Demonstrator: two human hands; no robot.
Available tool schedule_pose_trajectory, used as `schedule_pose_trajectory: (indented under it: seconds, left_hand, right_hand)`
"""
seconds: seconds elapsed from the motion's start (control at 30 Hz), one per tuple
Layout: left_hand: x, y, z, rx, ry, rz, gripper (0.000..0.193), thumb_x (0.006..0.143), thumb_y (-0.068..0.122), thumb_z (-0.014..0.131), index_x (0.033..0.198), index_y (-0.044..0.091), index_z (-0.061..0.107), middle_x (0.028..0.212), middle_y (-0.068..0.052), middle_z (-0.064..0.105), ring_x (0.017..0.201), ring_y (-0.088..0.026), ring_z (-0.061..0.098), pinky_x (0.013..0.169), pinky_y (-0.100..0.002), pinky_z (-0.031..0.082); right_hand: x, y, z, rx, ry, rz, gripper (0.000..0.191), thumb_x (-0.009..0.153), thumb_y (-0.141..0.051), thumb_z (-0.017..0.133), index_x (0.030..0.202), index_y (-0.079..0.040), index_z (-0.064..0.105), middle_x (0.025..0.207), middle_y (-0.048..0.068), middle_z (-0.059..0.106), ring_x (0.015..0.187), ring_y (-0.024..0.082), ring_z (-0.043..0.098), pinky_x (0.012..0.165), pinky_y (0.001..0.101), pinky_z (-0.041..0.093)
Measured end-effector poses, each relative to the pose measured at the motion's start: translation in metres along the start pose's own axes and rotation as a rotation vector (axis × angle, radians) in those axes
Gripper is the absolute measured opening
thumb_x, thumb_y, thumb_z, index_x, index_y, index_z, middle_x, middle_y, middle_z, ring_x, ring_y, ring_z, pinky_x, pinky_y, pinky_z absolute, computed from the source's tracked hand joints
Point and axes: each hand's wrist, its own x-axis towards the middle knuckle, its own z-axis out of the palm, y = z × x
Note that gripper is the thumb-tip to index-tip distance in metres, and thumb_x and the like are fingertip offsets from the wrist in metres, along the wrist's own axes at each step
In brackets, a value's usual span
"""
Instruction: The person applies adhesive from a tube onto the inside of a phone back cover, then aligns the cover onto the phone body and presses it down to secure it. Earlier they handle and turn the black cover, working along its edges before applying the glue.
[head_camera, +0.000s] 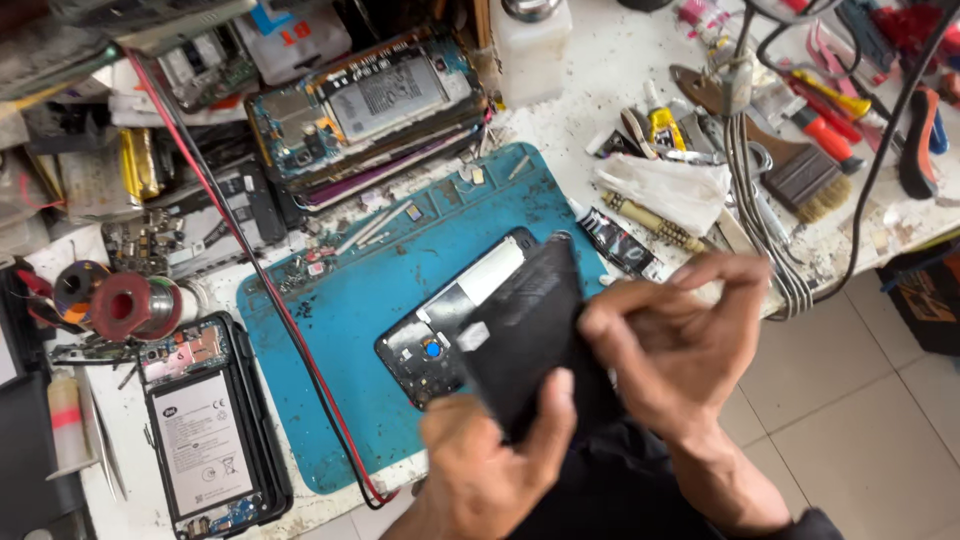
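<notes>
both hands (590, 390) pinch a black panel (525, 330) — over the blue mat (330, 320).

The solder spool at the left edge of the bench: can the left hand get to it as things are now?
Probably not at once. The left hand pinches the black panel together with the right hand, so it is occupied. The way to the solder spool only crosses the blue mat and a red wire.

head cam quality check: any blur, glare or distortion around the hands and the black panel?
Head view: right hand is motion-smeared at the fingers, left hand softer still near the bottom edge; the black panel reads flat, with little surface detail; even daylight, no harsh shadows; slight glare on the white table at the top; blue mat stays sharp.
</notes>
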Motion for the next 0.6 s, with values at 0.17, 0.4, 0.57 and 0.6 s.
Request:
schedule_pose_trajectory:
  seconds: [0.17, 0.4, 0.57, 0.6]
  left_hand:
    - [0.0, 0.002, -0.004, -0.012, 0.054, -0.072, 0.014, 0.09, 0.004, 0.08, 0.083, 0.001, 0.069, 0.075, -0.011, 0.075, 0.057, -0.022, 0.074, 0.051, -0.031, 0.053]
    - [-0.003, 0.002, 0.0, 0.007, 0.005, 0.0, 0.02, 0.089, 0.003, 0.081, 0.075, 0.001, 0.068, 0.062, -0.009, 0.068, 0.05, -0.023, 0.069, 0.048, -0.033, 0.05]
    - [-0.004, 0.0, -0.003, 0.022, 0.018, -0.055, 0.019, 0.088, 0.005, 0.082, 0.078, 0.0, 0.066, 0.063, -0.009, 0.071, 0.048, -0.023, 0.069, 0.045, -0.033, 0.049]
    - [-0.004, 0.0, -0.004, -0.023, 0.01, -0.071, 0.013, 0.089, 0.004, 0.08, 0.083, -0.002, 0.069, 0.063, -0.008, 0.071, 0.048, -0.022, 0.071, 0.045, -0.032, 0.05]
  right_hand:
    - [0.001, -0.004, 0.002, -0.103, 0.001, 0.132, 0.057, 0.096, 0.011, 0.069, 0.126, -0.008, 0.024, 0.092, 0.021, 0.07, 0.078, 0.015, 0.065, 0.07, 0.0247, 0.053]
    - [0.01, -0.009, 0.006, -0.065, 0.039, 0.121, 0.059, 0.098, 0.009, 0.072, 0.128, -0.009, 0.025, 0.083, 0.018, 0.07, 0.071, 0.01, 0.065, 0.067, 0.0224, 0.052]
    - [0.015, -0.01, 0.006, -0.072, -0.006, 0.174, 0.056, 0.093, 0.01, 0.07, 0.124, -0.008, 0.027, 0.095, 0.02, 0.07, 0.085, 0.014, 0.067, 0.075, 0.0251, 0.055]
    - [0.015, -0.01, 0.007, -0.048, -0.006, 0.142, 0.057, 0.088, 0.009, 0.07, 0.122, -0.008, 0.027, 0.095, 0.019, 0.069, 0.085, 0.015, 0.067, 0.075, 0.026, 0.056]
